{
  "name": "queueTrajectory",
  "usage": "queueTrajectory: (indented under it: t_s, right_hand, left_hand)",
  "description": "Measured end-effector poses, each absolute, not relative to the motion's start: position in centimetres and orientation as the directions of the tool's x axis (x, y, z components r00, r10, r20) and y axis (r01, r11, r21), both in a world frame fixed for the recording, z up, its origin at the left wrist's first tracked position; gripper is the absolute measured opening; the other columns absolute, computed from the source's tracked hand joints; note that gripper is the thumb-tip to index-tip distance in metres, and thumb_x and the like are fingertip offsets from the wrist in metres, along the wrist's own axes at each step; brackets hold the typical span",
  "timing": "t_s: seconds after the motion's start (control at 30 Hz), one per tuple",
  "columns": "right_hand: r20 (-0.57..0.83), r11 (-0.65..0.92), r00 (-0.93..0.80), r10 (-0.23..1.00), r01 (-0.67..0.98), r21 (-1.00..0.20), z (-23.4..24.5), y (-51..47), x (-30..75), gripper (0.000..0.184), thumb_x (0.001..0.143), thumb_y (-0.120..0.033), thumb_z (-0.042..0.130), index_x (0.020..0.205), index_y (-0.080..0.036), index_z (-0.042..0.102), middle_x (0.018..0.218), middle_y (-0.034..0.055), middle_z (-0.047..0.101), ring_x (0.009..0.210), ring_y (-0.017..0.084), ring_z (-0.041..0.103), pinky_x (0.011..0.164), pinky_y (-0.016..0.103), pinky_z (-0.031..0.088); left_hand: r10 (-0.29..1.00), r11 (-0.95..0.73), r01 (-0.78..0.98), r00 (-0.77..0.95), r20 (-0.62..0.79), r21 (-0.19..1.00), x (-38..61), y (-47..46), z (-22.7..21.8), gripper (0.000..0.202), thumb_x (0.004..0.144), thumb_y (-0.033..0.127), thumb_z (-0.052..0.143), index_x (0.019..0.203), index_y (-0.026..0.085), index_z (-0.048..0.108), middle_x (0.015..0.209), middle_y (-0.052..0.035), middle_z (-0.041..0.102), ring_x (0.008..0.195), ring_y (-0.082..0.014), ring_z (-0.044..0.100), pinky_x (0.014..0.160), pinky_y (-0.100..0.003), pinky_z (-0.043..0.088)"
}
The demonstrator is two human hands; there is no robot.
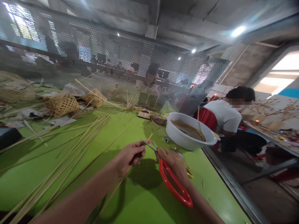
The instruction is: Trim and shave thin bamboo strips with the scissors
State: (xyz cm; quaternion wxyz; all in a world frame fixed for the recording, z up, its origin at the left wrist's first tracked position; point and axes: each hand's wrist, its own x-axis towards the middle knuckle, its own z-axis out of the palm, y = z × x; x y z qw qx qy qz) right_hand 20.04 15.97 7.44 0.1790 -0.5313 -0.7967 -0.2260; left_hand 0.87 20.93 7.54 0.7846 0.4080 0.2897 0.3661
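Note:
My left hand (132,155) is closed around a thin bamboo strip (114,190), whose tip sticks up past the fingers while its tail runs down toward the bottom edge. In my right hand (171,160) is a pair of scissors (175,186) with big red handles. Their blades are parted, and one blade lies at the strip's tip beside my left fingertips; whether it touches cannot be made out. A yellow-handled tool (189,173) lies on the table, partly hidden behind my right hand.
Long bamboo strips (77,161) spread over the green table (144,196) at left. Woven baskets (62,104) stand farther back, before a perforated metal screen (140,68). A white basin (187,140) of brownish liquid stands at right. Beyond the table edge sits a person (224,113).

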Motion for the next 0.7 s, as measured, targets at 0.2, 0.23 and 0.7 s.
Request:
queueTrajectory:
  t_s: [0.2, 0.23, 0.7]
  right_hand:
    - [0.507, 0.327, -0.352, 0.787, 0.935, 0.142, 7.4, 16.3, 20.7, 0.027, 0.095, -0.021, 0.037, 0.073, -0.021, 0.054, 0.060, 0.0002, 0.057, 0.050, 0.014, 0.047, 0.054, 0.029, 0.025]
    - [0.501, 0.323, -0.333, 0.799, 0.940, 0.110, 7.5, 16.3, 21.0, 0.026, 0.095, -0.022, 0.037, 0.075, -0.021, 0.054, 0.062, 0.0004, 0.057, 0.051, 0.014, 0.048, 0.054, 0.028, 0.026]
    - [0.627, 0.221, -0.133, 0.767, 0.973, -0.064, 7.4, 16.5, 21.4, 0.031, 0.098, -0.033, 0.035, 0.076, -0.024, 0.055, 0.065, 0.0021, 0.061, 0.056, 0.017, 0.057, 0.054, 0.029, 0.033]
  left_hand:
    - [0.821, 0.396, -0.348, 0.548, -0.158, 0.849, 0.8, 20.8, 7.5, 0.029, 0.081, 0.019, 0.060, 0.109, 0.015, 0.067, 0.058, 0.0055, 0.050, 0.034, 0.0011, 0.024, 0.036, -0.014, 0.018]
    - [0.822, 0.398, -0.335, 0.543, -0.170, 0.854, 0.7, 20.7, 7.7, 0.030, 0.081, 0.019, 0.060, 0.111, 0.016, 0.066, 0.058, 0.0054, 0.050, 0.034, 0.0008, 0.024, 0.035, -0.014, 0.016]
    - [0.856, 0.272, -0.311, 0.511, -0.081, 0.911, 1.0, 20.4, 8.1, 0.027, 0.085, 0.021, 0.055, 0.110, 0.016, 0.063, 0.060, 0.0066, 0.043, 0.039, -0.0027, 0.033, 0.036, -0.016, 0.024]
